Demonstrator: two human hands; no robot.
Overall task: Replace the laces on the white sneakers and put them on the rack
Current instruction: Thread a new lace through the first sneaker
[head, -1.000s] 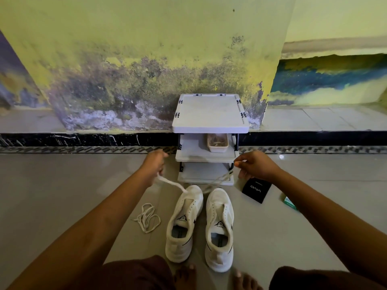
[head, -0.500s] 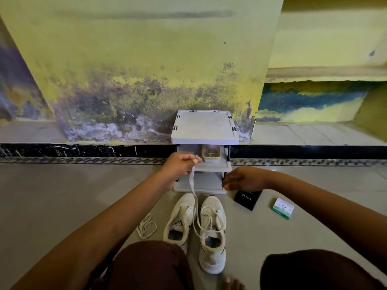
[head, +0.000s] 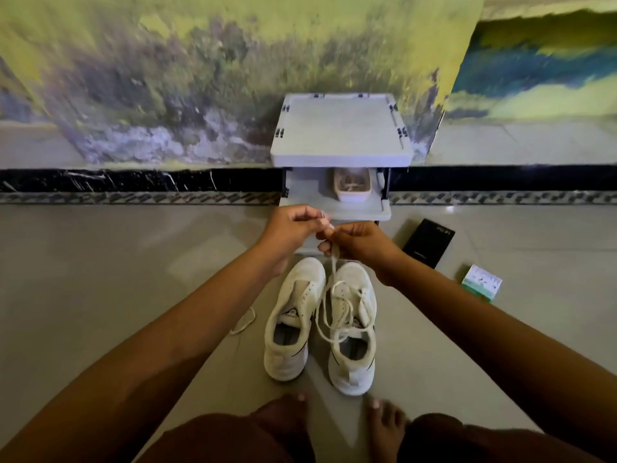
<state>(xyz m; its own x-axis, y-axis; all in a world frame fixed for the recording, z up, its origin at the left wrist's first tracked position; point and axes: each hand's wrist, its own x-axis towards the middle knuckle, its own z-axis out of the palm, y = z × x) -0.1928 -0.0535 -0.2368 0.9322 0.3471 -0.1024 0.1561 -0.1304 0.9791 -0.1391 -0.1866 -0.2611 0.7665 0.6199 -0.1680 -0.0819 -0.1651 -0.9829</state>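
We face one rack (head: 340, 135) at twelve o'clock, two sneakers (head: 293, 315) side by side before it. Both hands, left (head: 288, 228) and right (head: 362, 242), pinch one lace (head: 334, 262) above the right sneaker; we should even its ends before threading. One spare lace (head: 245, 320) lies at nine o'clock.

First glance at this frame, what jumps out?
Both hands, left and right, meet at centre and pinch a white lace that runs down in loose loops onto the right sneaker. The left sneaker stands beside it with no lace showing. Behind them, a grey rack stands against a stained yellow wall.
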